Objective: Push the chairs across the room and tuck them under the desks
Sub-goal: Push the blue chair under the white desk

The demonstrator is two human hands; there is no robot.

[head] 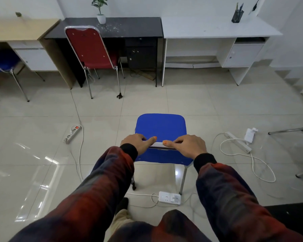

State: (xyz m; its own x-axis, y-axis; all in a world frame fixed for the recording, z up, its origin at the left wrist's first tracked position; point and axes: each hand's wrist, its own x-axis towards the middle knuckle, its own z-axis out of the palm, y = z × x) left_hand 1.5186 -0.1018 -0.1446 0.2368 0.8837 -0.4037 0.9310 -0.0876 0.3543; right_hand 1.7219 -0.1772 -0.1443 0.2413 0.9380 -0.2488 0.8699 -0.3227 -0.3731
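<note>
Both hands gripping the backrest top of a blue chair (161, 128), midway across the floor.
Left hand (136, 142) and right hand (189, 144) curl over the rail; the seat extends ahead of them, toward the white counter (217, 30). Push evenly, steering clear of the power strip (169, 197) just beneath the hands.
</note>
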